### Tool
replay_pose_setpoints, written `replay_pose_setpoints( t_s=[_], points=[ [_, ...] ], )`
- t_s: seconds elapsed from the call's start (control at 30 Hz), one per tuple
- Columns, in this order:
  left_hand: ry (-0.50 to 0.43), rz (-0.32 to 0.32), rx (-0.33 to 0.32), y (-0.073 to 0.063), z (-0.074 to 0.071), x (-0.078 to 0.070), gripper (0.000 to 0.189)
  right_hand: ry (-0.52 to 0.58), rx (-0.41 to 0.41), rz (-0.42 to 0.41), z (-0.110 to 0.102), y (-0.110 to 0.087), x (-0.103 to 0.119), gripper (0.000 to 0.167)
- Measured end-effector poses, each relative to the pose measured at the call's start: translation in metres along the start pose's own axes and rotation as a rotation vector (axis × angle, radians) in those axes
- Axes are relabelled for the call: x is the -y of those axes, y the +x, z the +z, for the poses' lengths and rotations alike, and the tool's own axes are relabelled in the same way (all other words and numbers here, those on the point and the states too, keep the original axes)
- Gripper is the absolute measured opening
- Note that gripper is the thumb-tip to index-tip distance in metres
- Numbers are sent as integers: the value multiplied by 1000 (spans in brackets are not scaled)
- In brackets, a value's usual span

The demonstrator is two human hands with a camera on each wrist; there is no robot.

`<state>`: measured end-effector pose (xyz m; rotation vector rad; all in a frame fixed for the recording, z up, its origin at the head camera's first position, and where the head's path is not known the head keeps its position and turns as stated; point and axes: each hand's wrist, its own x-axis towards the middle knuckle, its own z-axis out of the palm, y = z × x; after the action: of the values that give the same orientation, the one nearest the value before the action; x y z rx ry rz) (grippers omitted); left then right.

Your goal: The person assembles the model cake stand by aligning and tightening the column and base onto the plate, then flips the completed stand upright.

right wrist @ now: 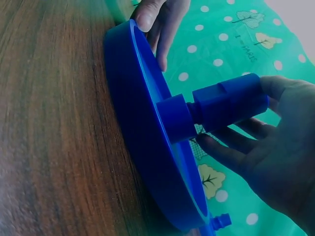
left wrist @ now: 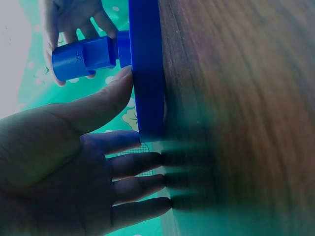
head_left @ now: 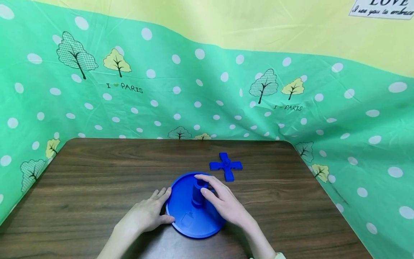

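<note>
One smooth cylinder (right wrist: 231, 102) fills the curled right grip (head_left: 226, 202), the splayed left grip (head_left: 145, 213) touching a disc (head_left: 202, 225).

From high over the plate's (head_left: 180, 201) near side, furthest off, the head camera looks forward and down, curtain (head_left: 207, 97) beyond the plate! Left wrist camera, close in at the plate's left, faces across, tipped sideways; right wrist camera, also close, looks back from the plate's right. Both share the plate's post (head_left: 196, 196).
</note>
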<state>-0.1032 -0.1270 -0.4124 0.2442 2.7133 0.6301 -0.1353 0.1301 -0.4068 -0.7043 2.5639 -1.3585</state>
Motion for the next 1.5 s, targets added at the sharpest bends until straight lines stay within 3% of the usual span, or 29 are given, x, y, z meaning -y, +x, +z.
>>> replay_pose_setpoints(
  t_s=[0.33,0.47,0.77,1.0,1.23,1.5],
  points=[
    [-10,14,-7,-1,1,-1,91,60,-74,81,1,-2,2,43],
    [-10,40,-17,-1,0,0,91,99,-81,96,1,-3,1,44],
    [-11,70,-25,-1,-1,2,89,55,-48,73,0,-4,1,45],
    [-26,52,-43,-2,0,3,91,44,-46,75,1,-2,1,39],
    [-42,44,-73,-3,4,4,89,29,-93,87,1,-2,0,40],
    [-53,23,-77,-5,4,1,88,33,-95,102,5,-1,-1,43]
  ],
)
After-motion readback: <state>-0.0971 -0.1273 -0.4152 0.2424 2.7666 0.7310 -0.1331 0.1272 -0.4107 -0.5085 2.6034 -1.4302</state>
